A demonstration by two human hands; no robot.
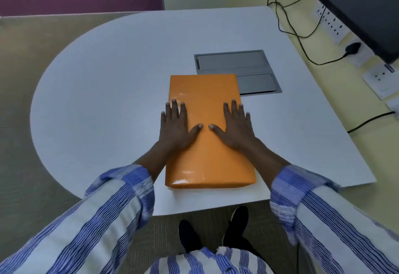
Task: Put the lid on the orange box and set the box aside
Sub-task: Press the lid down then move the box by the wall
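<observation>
- My left hand [176, 125] lies flat and spread on the orange lid [207, 131], over its 9 o'clock edge, gripping nothing; the little finger hangs past the edge.
- My right hand [234, 125] lies the same way at the lid's 3 o'clock side, palm down, fingers fanned toward 12 o'clock, nothing held in it.
- The two thumb tips point at each other near the middle of the lid, close but apart.
- The lid covers the orange box, so the box body is hidden apart from a pale sliver at the 7 o'clock corner.
- The closed box sits on the white table [97, 92], toward the table's 6 o'clock edge, right in front of me, its long side running from 6 to 12 o'clock.
- A grey flap panel [254, 66] is set into the table at 1 o'clock of the box; the box's far right corner overlaps it.
- Black cables [302, 36] trail off the table at 2 o'clock toward wall sockets [332, 25].
- My striped sleeves [121, 189] are rolled back at the wrists.
</observation>
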